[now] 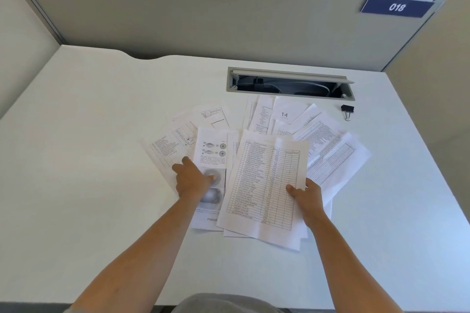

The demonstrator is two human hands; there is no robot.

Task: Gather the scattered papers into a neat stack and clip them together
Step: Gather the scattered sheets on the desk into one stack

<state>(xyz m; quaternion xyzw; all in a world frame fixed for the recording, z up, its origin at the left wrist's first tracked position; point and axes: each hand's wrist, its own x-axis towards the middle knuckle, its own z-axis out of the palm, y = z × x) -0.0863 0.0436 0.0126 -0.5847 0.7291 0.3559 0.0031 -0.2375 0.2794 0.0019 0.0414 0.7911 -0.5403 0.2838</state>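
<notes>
Desk (89,160) white, partition (178,20) along far edge with blue tag (397,7) reading "018". Cable tray (290,84) open at far centre-right.

Papers (328,145) fanned mid-desk, overlapping, nothing squared up. Thin printed sheets: light, floppy, likely to slide over each other and crease if pinched hard. My call: sweep them together flat, take the pile by both long edges, tap square.

Table sheet (267,185) on top near right, near edge looks lifted; text too small to read. Picture sheet (211,160) left of it, partial "mebo" visible at near edge. Far sheet (284,112) reads "14".

Right hand (309,198) pinches the table sheet at its right edge, thumb on top. Left hand (193,180) rests on the picture sheet, fingers loosely curled, nothing visibly gripped.

Binder clip (347,110) black, far right, apart from papers, untouched. Stiff spring; squeeze the wire handles.
</notes>
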